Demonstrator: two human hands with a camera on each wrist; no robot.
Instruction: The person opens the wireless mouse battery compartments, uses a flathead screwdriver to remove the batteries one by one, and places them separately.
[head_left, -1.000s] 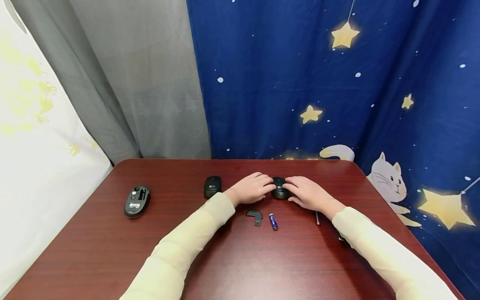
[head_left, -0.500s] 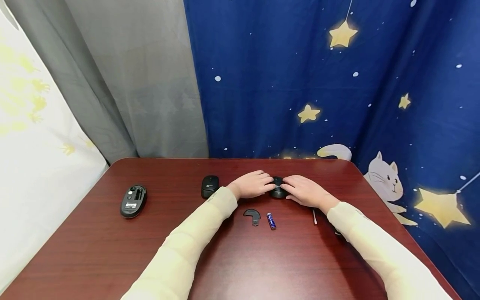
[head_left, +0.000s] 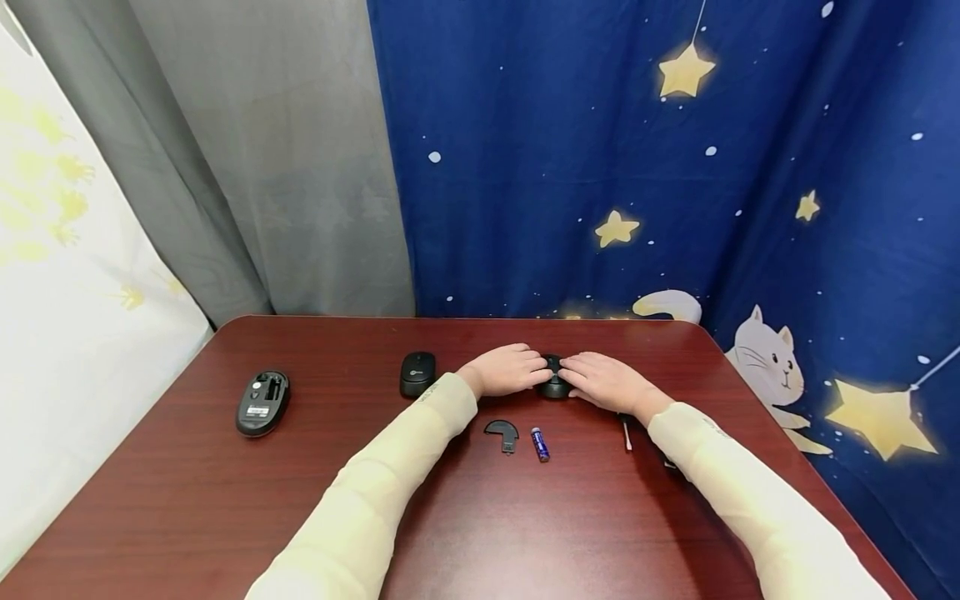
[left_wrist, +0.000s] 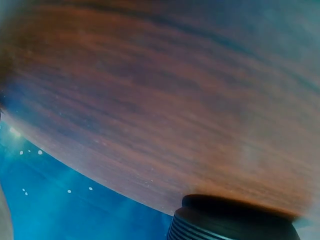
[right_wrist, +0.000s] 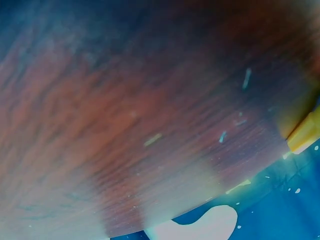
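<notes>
In the head view a black computer mouse [head_left: 554,387] lies on the table between my two hands. My left hand [head_left: 506,371] holds it from the left side, with its fingertips on the mouse's edge. From the right, my right hand [head_left: 606,382] grips the same mouse, its fingers reaching over the top. Closer to me lie a blue battery [head_left: 540,445] and a black half-round piece [head_left: 502,429] with a straight tab. The wrist views do not show the fingers' contact clearly. A dark, ribbed object [left_wrist: 230,220] shows low in the left wrist view.
Another black mouse [head_left: 417,373] stands beside my left wrist. At the far left, a mouse [head_left: 262,404] lies upside down, its battery slot uncovered. A thin stick [head_left: 627,435] shows under my right wrist. Past the table's far edge [head_left: 480,318] hang curtains [head_left: 525,167].
The head view has shifted slightly, moving the whole scene a little left. The fingers of both hands stay at the mouse and now cover more of its top.
</notes>
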